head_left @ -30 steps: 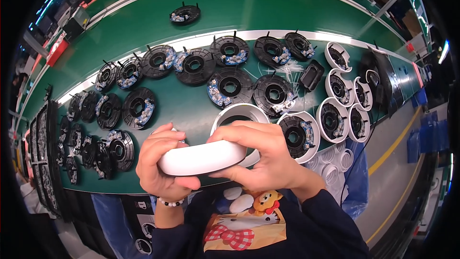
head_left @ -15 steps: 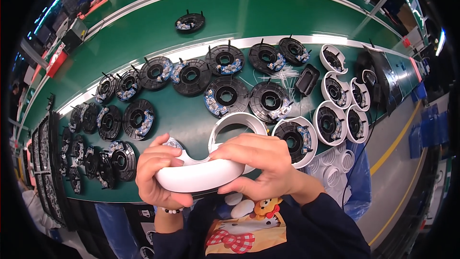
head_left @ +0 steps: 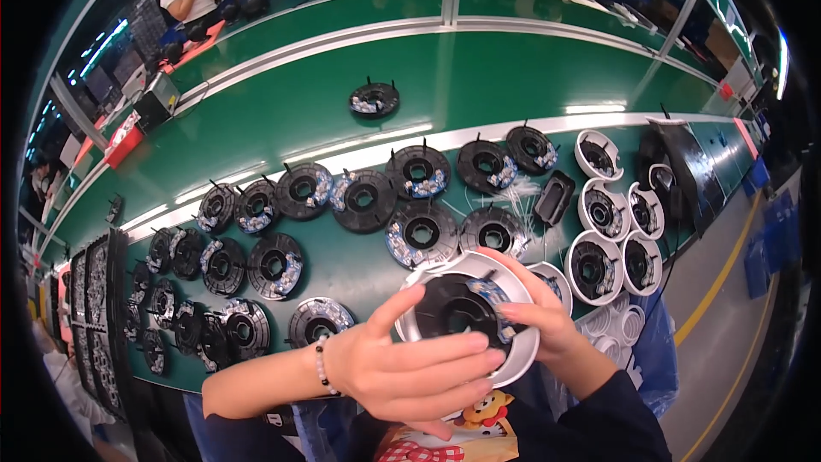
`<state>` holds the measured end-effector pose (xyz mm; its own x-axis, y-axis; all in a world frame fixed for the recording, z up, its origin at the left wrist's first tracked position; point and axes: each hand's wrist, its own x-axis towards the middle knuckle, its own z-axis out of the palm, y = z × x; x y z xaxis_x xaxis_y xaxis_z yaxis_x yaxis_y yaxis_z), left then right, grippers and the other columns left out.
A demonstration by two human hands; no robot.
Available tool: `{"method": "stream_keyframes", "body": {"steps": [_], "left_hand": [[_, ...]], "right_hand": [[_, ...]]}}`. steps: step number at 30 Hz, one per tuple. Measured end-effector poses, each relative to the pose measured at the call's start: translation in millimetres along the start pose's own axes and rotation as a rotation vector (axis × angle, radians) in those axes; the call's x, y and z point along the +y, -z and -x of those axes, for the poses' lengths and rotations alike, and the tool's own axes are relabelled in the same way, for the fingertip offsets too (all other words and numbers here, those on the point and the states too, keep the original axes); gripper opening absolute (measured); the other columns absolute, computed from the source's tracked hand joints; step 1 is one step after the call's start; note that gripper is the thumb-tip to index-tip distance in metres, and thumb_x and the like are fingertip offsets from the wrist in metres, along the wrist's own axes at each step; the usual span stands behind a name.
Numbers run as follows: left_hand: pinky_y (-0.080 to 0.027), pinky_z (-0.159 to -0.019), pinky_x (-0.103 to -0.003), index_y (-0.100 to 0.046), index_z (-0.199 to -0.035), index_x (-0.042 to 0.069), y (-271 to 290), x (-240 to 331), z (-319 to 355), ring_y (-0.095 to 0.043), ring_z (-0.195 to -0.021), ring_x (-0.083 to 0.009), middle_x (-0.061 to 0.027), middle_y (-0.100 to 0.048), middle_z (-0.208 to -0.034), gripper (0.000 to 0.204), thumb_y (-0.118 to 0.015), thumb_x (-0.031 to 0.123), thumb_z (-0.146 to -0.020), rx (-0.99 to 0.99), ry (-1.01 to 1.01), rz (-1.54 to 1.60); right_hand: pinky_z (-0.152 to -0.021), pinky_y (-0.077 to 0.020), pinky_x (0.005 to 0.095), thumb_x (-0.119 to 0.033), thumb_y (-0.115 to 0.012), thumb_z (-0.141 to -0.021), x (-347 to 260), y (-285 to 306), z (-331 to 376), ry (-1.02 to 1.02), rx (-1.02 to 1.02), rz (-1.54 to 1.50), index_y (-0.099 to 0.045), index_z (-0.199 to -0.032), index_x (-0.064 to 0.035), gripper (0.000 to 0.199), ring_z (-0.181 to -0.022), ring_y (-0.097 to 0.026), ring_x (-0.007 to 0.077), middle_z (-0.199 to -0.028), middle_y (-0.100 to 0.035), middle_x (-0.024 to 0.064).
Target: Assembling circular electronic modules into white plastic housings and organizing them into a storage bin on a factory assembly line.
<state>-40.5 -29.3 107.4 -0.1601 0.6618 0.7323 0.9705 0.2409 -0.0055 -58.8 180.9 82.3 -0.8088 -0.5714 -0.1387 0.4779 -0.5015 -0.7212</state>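
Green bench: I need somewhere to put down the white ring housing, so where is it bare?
Bare: the wide green belt around the lone black disc, beyond the white rail. Crowded: the near strip, with black discs in rows, white housings at right and stacked trays at left.

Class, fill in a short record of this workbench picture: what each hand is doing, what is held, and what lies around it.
Left hand: fingers spread across the front of the held part
Right hand: grips its right rim
Held part: white round housing with black disc inside
Bench: green, covered with loose black discs
Right side: white housings already filled
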Motion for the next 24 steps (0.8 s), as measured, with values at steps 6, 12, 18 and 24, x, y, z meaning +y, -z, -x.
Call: {"method": "stream_keyframes", "body": {"steps": [6,12,18,24], "left_hand": [[-0.022,-0.096,-0.050,-0.054,-0.098,0.006,-5.3,-121.7,-22.4,-0.048,-0.104,-0.0269,-0.0093,-0.055,-0.102,0.032,-0.059,0.025,-0.073,0.083,0.288,-0.181],[-0.042,-0.069,-0.042,-0.054,-0.090,0.013,-68.9,-288.0,49.2,-0.042,-0.104,-0.0218,-0.0036,-0.049,-0.101,0.032,-0.061,0.011,-0.059,-0.264,0.745,-0.713],[-0.041,-0.078,-0.042,-0.053,-0.096,0.011,-141.0,-335.2,67.1,-0.043,-0.109,-0.0220,-0.0055,-0.052,-0.105,0.021,-0.046,0.013,-0.076,-0.354,0.997,-0.494],[-0.048,-0.063,-0.039,-0.054,-0.078,0.007,-142.1,-340.7,54.4,-0.059,-0.074,-0.0286,-0.0112,-0.060,-0.076,0.011,-0.056,0.012,-0.069,-0.199,0.923,-0.475]], "right_hand": [[-0.095,-0.0337,0.0347,-0.016,-0.051,-0.063,-13.1,14.8,11.0,0.262,0.336,0.184,-0.028,-0.124,0.0077,0.070,-0.108,-0.046,0.0281,-0.117,-0.044,0.0215],[-0.093,-0.0348,0.0362,-0.021,-0.056,-0.063,-10.8,47.6,43.0,0.446,0.425,0.236,-0.021,-0.127,0.0086,0.078,-0.104,-0.048,0.0288,-0.116,-0.043,0.0234],[-0.090,-0.0356,0.0382,-0.012,-0.057,-0.076,11.3,120.6,87.1,0.802,0.780,1.250,-0.046,-0.110,0.0086,0.041,-0.102,-0.047,0.0325,-0.113,-0.046,0.0256],[-0.087,-0.0389,0.0395,-0.009,-0.051,-0.080,3.7,105.0,72.7,0.811,0.698,1.568,-0.047,-0.105,0.0089,0.031,-0.103,-0.047,0.0350,-0.113,-0.046,0.0264]]}}
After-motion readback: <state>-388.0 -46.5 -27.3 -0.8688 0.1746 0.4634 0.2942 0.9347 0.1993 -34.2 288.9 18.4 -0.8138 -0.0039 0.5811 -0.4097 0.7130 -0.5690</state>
